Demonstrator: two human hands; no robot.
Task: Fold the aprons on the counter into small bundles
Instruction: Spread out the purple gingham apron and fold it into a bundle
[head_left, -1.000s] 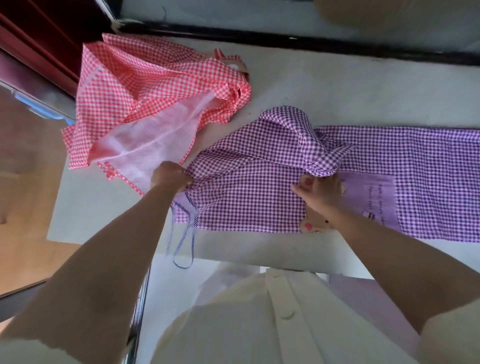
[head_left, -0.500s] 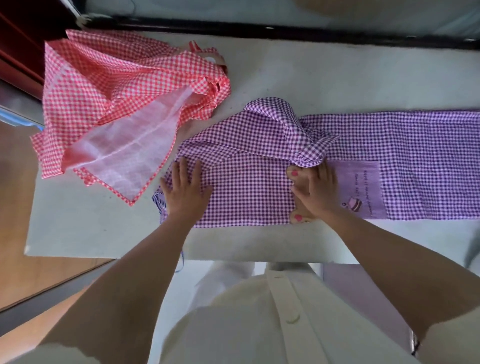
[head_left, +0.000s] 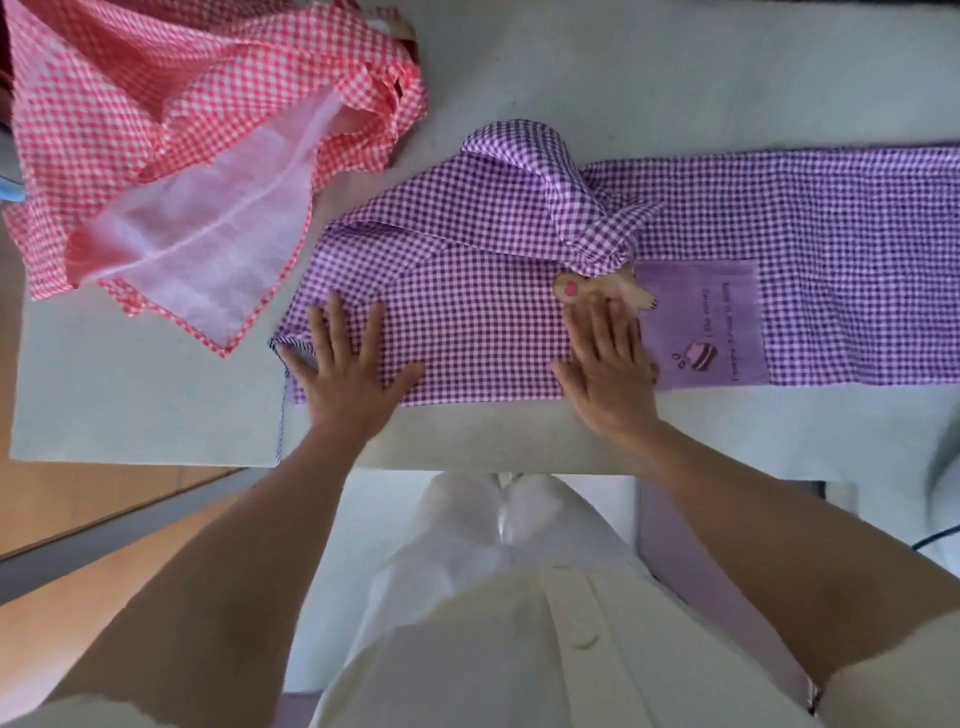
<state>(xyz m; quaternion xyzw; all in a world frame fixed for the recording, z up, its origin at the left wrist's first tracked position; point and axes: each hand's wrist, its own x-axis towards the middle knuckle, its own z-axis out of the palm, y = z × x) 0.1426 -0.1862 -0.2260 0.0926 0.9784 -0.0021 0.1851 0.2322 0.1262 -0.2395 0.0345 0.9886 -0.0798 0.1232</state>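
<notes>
As left hand (head_left: 349, 382) presses, purple apron (head_left: 831, 218) spans left-right

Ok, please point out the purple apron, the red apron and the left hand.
purple apron (head_left: 483, 322), head view, flat checked middle.
red apron (head_left: 104, 104), head view, crumpled checked cloth.
left hand (head_left: 348, 379), head view, back of hand.

Soft, even light falls on a pale grey-white surface (head_left: 130, 405). Below its near left edge is orange-brown wooden floor (head_left: 62, 499), crossed diagonally by a grey strip (head_left: 130, 530). A lilac panel (head_left: 665, 530) stands beneath the surface's right side.
</notes>
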